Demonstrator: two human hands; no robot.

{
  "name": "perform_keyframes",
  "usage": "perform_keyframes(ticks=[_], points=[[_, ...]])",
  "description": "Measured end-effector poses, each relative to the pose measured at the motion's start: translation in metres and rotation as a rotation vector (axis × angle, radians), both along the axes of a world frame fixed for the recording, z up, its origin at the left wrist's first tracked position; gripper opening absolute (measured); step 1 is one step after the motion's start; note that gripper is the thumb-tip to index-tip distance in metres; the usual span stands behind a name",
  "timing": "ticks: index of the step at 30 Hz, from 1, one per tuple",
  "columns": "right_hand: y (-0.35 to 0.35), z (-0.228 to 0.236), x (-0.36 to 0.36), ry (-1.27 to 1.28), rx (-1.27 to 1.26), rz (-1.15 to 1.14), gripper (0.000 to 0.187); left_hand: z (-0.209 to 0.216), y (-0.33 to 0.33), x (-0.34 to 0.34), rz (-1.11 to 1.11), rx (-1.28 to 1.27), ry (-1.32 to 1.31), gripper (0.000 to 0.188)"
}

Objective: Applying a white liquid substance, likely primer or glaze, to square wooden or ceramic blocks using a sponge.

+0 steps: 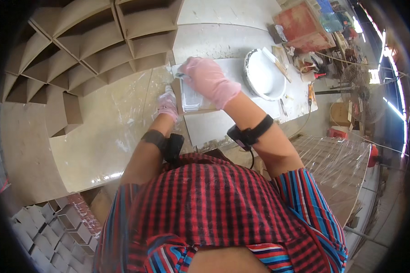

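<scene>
My right hand (205, 78), in a thin pink glove, is closed above the far left part of a shallow brown box (200, 111), whose top is smeared with wet white. A small greyish edge of something shows at its fingertips, mostly hidden by the fist. My left hand (167, 104), in a pink glove with white-stained fingers, is at the box's left side, its fingers closed against that edge. Right of my right hand stands a round white tub (264, 75) with white contents. A white flat-handled tool (269, 55) rests across its rim.
Brown compartment units (91, 36) stand at the far left on the stained worktable (109, 123). More small grey boxes (45, 236) are stacked at lower left. A red-smeared box (303, 25), a fan (355, 91) and a plastic-wrapped stack (332, 168) are at right.
</scene>
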State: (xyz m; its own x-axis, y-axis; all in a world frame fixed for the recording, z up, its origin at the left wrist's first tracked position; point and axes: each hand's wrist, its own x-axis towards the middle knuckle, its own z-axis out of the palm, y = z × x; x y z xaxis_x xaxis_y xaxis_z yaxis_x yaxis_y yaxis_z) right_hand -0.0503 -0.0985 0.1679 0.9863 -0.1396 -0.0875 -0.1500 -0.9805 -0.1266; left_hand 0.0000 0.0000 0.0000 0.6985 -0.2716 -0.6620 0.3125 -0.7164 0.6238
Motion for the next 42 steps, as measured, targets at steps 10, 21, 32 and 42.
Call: perform_keyframes(ticks=[10,21,32,42], points=[[-0.016,-0.007,0.006,-0.004,-0.044,0.004,0.022,-0.042,-0.008,-0.007,0.100,-0.396,0.181,0.056],[-0.053,-0.010,-0.024,-0.059,-0.119,-0.041,0.017,-0.116,-0.011,0.006,0.041,-0.316,-0.147,0.043],[-0.015,0.017,-0.057,0.335,-0.181,-0.007,0.016,0.003,0.001,-0.010,0.170,-0.164,0.075,0.054],[-0.010,0.013,-0.070,0.418,-0.014,0.136,0.016,-0.054,-0.008,0.002,0.171,-0.014,0.036,0.053]])
